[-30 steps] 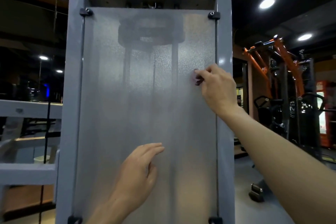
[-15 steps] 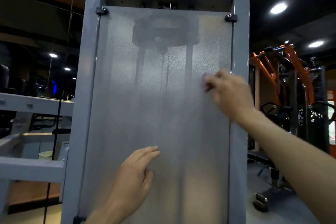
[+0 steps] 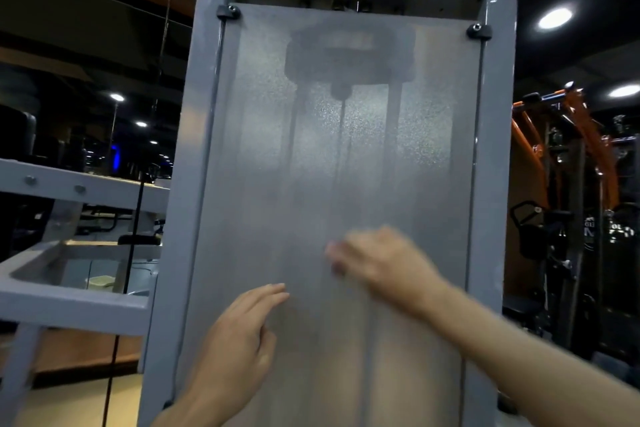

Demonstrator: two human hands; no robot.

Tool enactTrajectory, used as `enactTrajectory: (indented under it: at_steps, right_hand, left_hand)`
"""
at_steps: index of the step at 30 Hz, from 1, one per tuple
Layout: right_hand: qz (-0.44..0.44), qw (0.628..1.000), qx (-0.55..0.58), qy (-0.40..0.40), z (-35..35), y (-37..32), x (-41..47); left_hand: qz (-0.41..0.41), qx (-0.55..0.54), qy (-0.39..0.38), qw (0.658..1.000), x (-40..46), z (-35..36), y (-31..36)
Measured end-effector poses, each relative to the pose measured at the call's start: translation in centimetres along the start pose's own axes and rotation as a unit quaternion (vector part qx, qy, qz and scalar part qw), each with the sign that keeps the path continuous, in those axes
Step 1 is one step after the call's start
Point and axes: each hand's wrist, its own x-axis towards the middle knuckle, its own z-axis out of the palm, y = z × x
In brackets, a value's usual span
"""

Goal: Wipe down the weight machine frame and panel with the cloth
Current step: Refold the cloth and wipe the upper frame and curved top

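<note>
Cloth is hardly seen; it is probably bunched under the blurred right hand (image 3: 384,263), whose grasp cannot be told, at 5 o'clock on the panel (image 3: 346,166). The left hand (image 3: 239,333) is laid flat at 7 o'clock, likely for support.

We stand in a dim gym hall with a dark ceiling. Round recessed ceiling lights (image 3: 554,18) glow at upper right, and smaller lamps (image 3: 117,97) shine far off on the left, near a blue glow (image 3: 114,152). To our right we see an orange-framed machine (image 3: 568,135) with black parts beside it. To our left pale grey beams (image 3: 79,189) cross the view, above a light floor (image 3: 69,402) and a brown wooden band (image 3: 76,350) along the base.
</note>
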Motion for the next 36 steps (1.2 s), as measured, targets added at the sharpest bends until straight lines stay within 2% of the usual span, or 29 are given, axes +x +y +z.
enactTrajectory:
  at_steps: [1,3,5,6,8,11,13,15,17,18,20,22,23,25,28,32,34,36]
  right_hand:
    - [0.102,0.994,-0.011,0.048,-0.9,3.1,1.5]
    - [0.284,0.955,-0.018,0.088,-2.8,7.7,3.8]
    - [0.367,0.925,-0.001,0.095,-2.7,8.0,5.1]
    - [0.366,0.926,0.006,0.096,-2.1,6.5,5.5]
    - [0.283,0.955,0.035,0.082,0.0,1.8,5.0]
    - [0.031,0.998,0.055,0.002,3.0,-5.5,2.7]
    - [-0.098,0.994,0.05,-0.028,3.6,-7.2,2.4]
    - [-0.152,0.988,0.027,-0.02,3.4,-4.9,4.2]
    - [-0.143,0.989,-0.025,0.001,2.8,-0.5,7.1]
    - [-0.102,0.994,-0.042,0.027,2.2,2.2,8.5]
    - [0.062,0.993,-0.055,0.08,0.3,7.5,11.0]
    - [0.23,0.966,-0.052,0.101,-1.4,10.4,12.0]
    - [0.271,0.955,-0.052,0.105,-1.6,10.5,12.0]
    - [0.246,0.963,-0.053,0.099,-1.0,8.1,10.9]
    - [0.079,0.996,-0.023,0.039,0.5,2.4,6.3]
    - [-0.073,0.995,-0.029,-0.059,-0.1,-1.1,-0.2]
    - [-0.093,0.992,-0.042,-0.071,-1.2,1.0,-1.3]
    - [-0.054,0.994,-0.069,-0.062,-2.4,4.9,-1.2]
  left_hand:
    - [-0.009,-0.003,0.003,1.0,0.1,-0.2,-0.1]
    - [-0.023,-0.006,0.009,1.0,0.2,-0.4,-0.4]
    - [-0.024,-0.01,0.015,1.0,0.3,-0.4,-0.6]
    - [-0.022,-0.013,0.018,1.0,0.4,-0.4,-0.8]
    - [-0.023,-0.012,0.025,0.999,0.3,-0.2,-1.2]
    - [-0.016,-0.02,0.027,0.999,-0.2,0.0,-2.3]
    - [-0.004,-0.017,0.023,1.0,-0.4,-0.2,-3.1]
    - [0.007,-0.004,0.016,1.0,-0.5,-0.7,-3.7]
    - [0.015,0.003,0.016,1.0,-0.2,-1.1,-3.9]
    - [0.015,0.002,0.02,1.0,0.1,-1.2,-3.9]
    - [0.009,0.002,0.032,0.999,0.6,-1.1,-3.5]
    - [0.013,0.004,0.041,0.999,1.2,-1.1,-2.7]
    - [0.017,0.005,0.042,0.999,1.4,-1.0,-2.3]
    - [0.026,0.006,0.033,0.999,1.9,-0.9,-1.6]
    - [0.045,0.017,0.023,0.999,3.0,-0.7,-0.4]
    - [0.069,0.028,0.006,0.997,4.7,-0.5,1.3]
    - [0.08,0.043,0.003,0.996,5.7,-0.4,2.1]
    - [0.098,0.058,0.001,0.993,6.8,-0.4,3.0]
